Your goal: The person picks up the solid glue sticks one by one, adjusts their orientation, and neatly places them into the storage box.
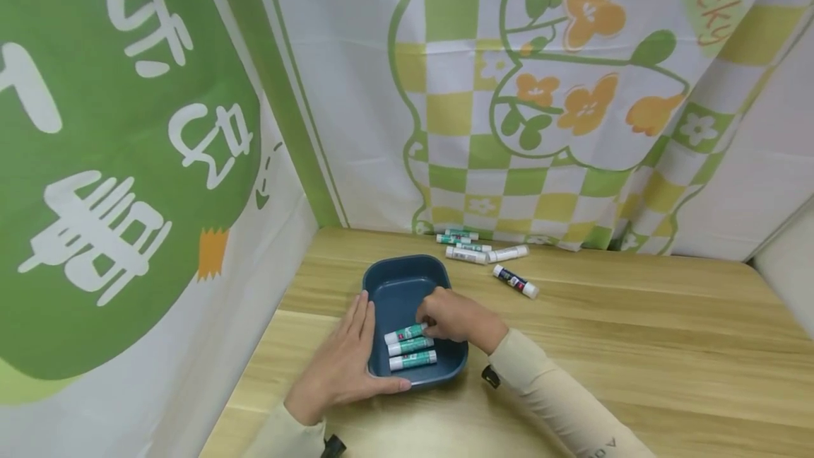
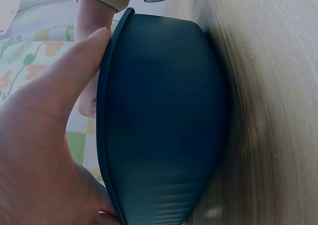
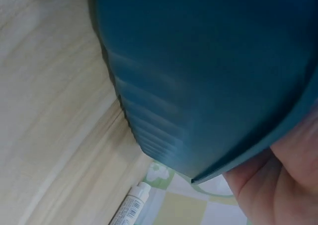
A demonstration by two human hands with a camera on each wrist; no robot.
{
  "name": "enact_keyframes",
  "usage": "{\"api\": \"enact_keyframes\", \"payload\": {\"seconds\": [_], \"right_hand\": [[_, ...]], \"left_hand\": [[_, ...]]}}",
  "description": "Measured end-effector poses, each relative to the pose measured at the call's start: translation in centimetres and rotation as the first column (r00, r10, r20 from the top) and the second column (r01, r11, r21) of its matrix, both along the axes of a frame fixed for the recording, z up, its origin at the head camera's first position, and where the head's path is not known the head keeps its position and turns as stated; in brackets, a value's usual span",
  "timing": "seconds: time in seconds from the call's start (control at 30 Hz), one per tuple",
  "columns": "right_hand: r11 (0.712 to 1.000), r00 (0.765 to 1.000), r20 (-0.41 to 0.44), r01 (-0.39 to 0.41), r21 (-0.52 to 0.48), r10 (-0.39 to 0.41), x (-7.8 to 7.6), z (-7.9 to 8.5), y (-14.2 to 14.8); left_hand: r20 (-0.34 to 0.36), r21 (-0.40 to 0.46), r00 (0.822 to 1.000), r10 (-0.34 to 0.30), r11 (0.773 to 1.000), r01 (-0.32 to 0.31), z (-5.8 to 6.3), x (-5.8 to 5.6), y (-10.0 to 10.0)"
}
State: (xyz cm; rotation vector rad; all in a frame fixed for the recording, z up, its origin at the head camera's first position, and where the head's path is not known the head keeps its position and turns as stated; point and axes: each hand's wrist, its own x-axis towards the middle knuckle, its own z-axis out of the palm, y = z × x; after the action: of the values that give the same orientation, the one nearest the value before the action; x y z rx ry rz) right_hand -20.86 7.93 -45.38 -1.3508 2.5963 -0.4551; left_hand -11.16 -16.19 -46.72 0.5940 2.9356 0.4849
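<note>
A dark blue rectangular bin point(image 1: 397, 295) stands on the table, with three green-and-white glue sticks point(image 1: 413, 360) lying side by side in its near half. My left hand point(image 1: 343, 359) rests against the bin's near left corner, fingers straight along the left side and thumb along the front rim. In the left wrist view that thumb point(image 2: 82, 61) lies at the rim. Reaching over the right rim, my right hand point(image 1: 454, 313) pinches the right end of the farthest glue stick point(image 1: 402, 334) in the bin. Its fingertips are partly hidden. The right wrist view shows mostly the bin's outer wall point(image 3: 198, 86).
Behind the bin, near the curtain point(image 1: 540, 196), lie several green glue sticks point(image 1: 453, 239) and two white ones point(image 1: 507, 253). A dark blue-and-white glue stick point(image 1: 515, 281) lies nearer on the wooden table point(image 1: 636, 331). A green-and-white cloth wall point(image 1: 280, 253) borders the left.
</note>
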Motion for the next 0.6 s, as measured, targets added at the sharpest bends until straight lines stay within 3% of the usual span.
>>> {"api": "enact_keyframes", "payload": {"seconds": [0.43,0.6], "right_hand": [[0.986,0.996,0.034,0.072,0.148,-0.078,0.62,0.49,-0.36],[0.989,0.996,0.053,0.067,0.134,-0.075,0.96,0.71,-0.16]], "left_hand": [[0.013,0.003,1.0,0.004,1.0,-0.004,0.08,-0.03,0.0],[0.01,-0.002,1.0,0.0,1.0,0.0,0.1,-0.07,0.02]]}}
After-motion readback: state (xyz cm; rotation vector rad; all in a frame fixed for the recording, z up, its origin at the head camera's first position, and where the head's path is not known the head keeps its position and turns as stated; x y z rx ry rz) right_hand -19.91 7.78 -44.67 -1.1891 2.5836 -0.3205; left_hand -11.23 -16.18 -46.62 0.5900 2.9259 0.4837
